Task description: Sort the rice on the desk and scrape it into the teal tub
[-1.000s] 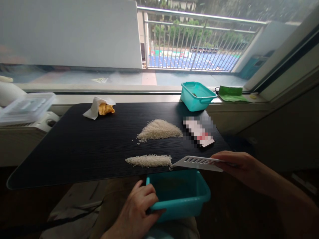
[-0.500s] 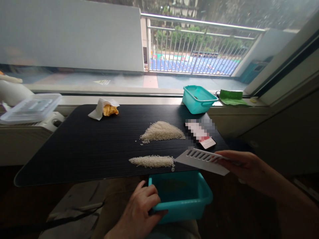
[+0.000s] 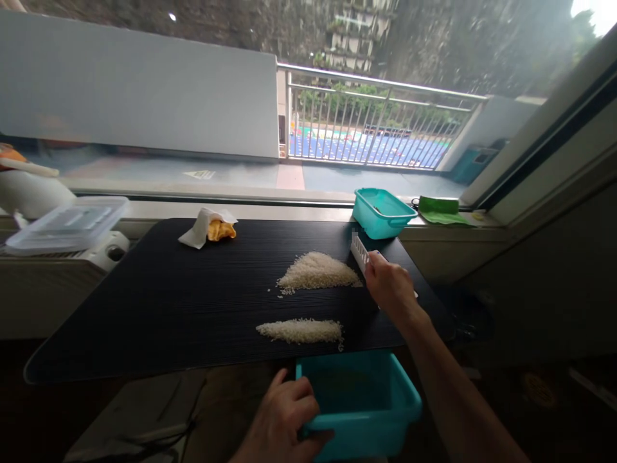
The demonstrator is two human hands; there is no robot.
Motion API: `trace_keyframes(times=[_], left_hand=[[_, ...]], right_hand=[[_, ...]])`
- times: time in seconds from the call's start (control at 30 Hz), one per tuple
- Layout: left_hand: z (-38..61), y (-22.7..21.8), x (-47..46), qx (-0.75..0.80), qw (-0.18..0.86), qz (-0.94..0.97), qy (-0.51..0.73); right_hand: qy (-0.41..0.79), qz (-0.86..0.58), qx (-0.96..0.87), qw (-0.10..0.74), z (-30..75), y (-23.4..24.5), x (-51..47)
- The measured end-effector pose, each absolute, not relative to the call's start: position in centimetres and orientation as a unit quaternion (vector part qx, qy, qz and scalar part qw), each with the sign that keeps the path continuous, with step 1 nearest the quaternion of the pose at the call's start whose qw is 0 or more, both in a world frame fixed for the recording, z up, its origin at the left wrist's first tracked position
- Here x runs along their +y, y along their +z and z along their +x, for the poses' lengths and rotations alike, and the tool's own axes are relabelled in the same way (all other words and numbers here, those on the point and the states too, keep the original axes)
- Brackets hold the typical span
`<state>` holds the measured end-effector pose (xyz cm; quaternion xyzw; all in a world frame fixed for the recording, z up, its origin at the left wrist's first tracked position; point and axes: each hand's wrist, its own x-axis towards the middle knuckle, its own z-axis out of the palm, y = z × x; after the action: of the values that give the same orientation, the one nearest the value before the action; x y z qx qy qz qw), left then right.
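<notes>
My left hand (image 3: 289, 411) is closed on the near left corner of a teal plastic bin (image 3: 361, 427), held just below the table's front edge. My right hand (image 3: 390, 283) grips a flat white slotted plastic plate (image 3: 359, 252), tilted on edge over the table's right side. Left of the plate lies a larger pile of white rice grains (image 3: 318, 271). A longer, narrow strip of rice (image 3: 301, 330) runs along the front edge, above the bin. My right hand and forearm mostly cover a phone lying on the table.
The black table (image 3: 144, 308) meets the windowsill. At its back right corner stands another teal bin (image 3: 383, 215), with a green packet (image 3: 441, 210) beside it on the sill. A white and orange crumpled wrapper (image 3: 209, 228) lies back left. A clear plastic lid (image 3: 70, 225) is further left.
My right hand has carried the white slotted plate from the front right edge forward and left, beside the larger rice pile. My left hand keeps hold of the bin. The view has tilted up slightly.
</notes>
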<state>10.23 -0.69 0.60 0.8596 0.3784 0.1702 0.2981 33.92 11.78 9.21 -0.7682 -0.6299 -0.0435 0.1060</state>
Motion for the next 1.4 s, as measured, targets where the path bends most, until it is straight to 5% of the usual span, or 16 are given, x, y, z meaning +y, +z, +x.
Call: trace_keyframes(times=[0.37, 1.4], left_hand=[[9.4, -0.4, -0.5, 0.366, 0.274, 0.870, 0.183], [7.8, -1.6, -1.1, 0.393, 0.234, 0.858, 0.232]], right_hand=[[-0.036, -0.736, -0.675, 0.047, 28.9, 9.4, 12.6], [-0.003, -0.689, -0.724, 0.043, 23.6, 9.3, 13.5]])
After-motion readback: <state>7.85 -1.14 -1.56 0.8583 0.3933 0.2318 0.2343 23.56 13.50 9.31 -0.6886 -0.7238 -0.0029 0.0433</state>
